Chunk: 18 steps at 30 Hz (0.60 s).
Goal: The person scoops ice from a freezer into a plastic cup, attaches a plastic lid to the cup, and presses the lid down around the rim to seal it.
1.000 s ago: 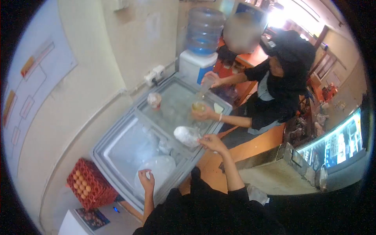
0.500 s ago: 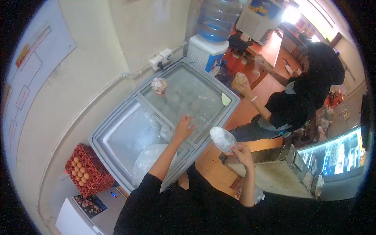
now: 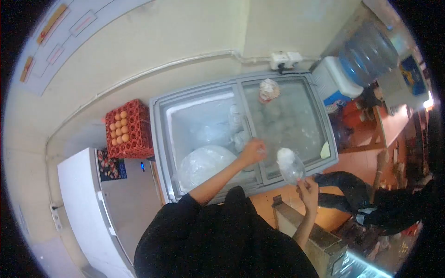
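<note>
Your view has swung round since the earlier frame, putting the freezer more squarely below you, and your left hand has shifted from above the glass panel to its edge, by the open bay. Clear cup with its white filling was just off the freezer's near edge; now it sits over that edge at 4 o'clock, white end tilted towards 11. Right hand: thumb and fingers pinch the cup's lower end, pressed together on it. Left fingers look curled, blurred; you can't tell whether they grasp anything or touch the panel edge. What the change means, as judged: filled cup kept clear in one hand, left free to work at the opening. Around you: second cup stands on the glass at 1 o'clock, bagged bundle in the bay at 7, eggs in red trays at 9, co-worker bent away at 4.
</note>
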Motion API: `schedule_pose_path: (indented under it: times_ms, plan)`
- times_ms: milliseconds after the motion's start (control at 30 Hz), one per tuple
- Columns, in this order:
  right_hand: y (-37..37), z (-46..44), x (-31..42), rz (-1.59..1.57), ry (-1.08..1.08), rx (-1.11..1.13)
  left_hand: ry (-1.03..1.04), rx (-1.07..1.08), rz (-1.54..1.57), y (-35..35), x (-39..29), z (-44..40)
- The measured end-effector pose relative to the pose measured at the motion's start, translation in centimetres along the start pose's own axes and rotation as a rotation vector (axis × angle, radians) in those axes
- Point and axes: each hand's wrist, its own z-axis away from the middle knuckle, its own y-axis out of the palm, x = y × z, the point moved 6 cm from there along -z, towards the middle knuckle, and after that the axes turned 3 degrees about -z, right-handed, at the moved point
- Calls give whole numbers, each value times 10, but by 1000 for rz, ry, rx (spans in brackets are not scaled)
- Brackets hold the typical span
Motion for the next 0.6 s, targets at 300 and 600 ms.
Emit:
schedule_pose_path:
  times_ms: [300, 600]
  plan:
    - [202, -110, 37, 626, -268, 273, -343, -311, -357, -187, 153, 87]
    - [409, -205, -38, 817, -376, 497, -573, -441, -215, -233, 115, 206]
